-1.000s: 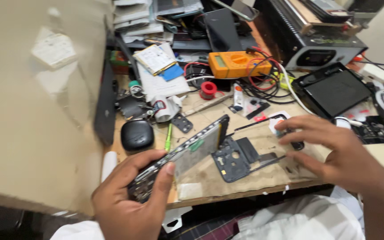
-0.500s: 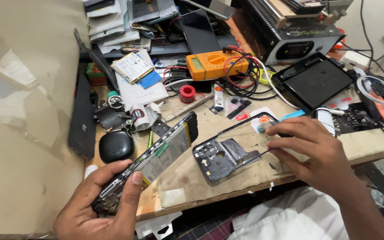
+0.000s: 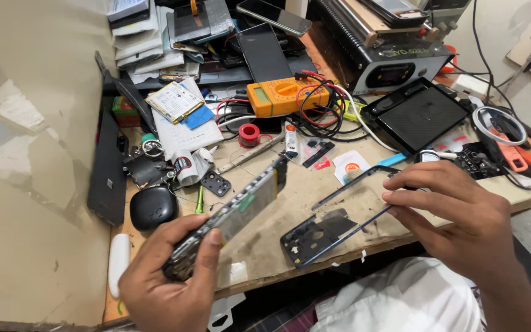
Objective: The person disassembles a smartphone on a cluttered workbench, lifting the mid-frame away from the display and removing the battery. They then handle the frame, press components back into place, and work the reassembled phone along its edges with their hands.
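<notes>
Left hand [image 3: 164, 283] grips the opened phone [image 3: 232, 215] at the bench's [image 3: 265, 258] front edge; right hand [image 3: 456, 215] pinches the dark phone frame [image 3: 333, 227] beside it.

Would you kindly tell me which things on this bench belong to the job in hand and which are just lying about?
In hand:
- opened phone body, held in the left hand
- dark phone frame, held at one end by the right hand

Lying about:
- orange multimeter
- black earbud case
- red tape roll
- black heating pad
</notes>
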Available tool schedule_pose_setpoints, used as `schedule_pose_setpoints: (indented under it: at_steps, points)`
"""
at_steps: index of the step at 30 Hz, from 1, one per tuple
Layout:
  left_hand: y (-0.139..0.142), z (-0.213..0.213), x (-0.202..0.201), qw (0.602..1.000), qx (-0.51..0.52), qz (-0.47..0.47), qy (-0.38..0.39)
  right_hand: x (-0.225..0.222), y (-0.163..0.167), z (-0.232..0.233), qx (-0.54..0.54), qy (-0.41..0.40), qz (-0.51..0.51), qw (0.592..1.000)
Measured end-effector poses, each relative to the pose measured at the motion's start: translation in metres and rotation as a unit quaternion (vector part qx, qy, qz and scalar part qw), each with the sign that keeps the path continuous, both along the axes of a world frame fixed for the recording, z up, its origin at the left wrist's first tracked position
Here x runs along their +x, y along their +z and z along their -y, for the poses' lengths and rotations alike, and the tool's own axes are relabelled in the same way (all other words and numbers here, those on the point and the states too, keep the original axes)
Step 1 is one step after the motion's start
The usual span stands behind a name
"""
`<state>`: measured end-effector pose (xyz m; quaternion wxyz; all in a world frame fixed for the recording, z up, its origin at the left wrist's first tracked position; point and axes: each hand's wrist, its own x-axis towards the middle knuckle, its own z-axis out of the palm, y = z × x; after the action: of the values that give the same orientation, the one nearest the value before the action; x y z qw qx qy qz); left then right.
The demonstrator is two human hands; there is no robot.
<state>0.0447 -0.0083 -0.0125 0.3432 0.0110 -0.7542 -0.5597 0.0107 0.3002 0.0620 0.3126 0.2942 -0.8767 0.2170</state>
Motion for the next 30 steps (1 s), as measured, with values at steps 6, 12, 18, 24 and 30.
schedule_pose_setpoints:
  at_steps: [6, 12, 18, 24, 30]
  points:
    - [-0.003, -0.018, -0.003, 0.997, 0.043, -0.009, -0.067, 0.010, 0.012, 0.000, -0.019, 0.014, 0.002, 1.000]
    - [-0.001, -0.026, -0.002, 0.990, 0.030, -0.025, -0.139, 0.027, 0.021, 0.005, 0.013, 0.007, 0.032, 0.999]
    - [0.005, -0.026, -0.008, 0.976, 0.012, -0.034, -0.213, 0.033, 0.020, 0.010, 0.020, 0.013, 0.066, 0.998]
    - [0.010, -0.024, -0.018, 0.970, 0.003, 0.001, -0.244, 0.027, 0.015, 0.020, 0.006, -0.022, 0.081, 0.996]
    - [0.005, -0.017, -0.016, 0.944, 0.089, 0.005, -0.319, 0.017, 0.014, 0.031, -0.014, -0.011, 0.085, 0.996]
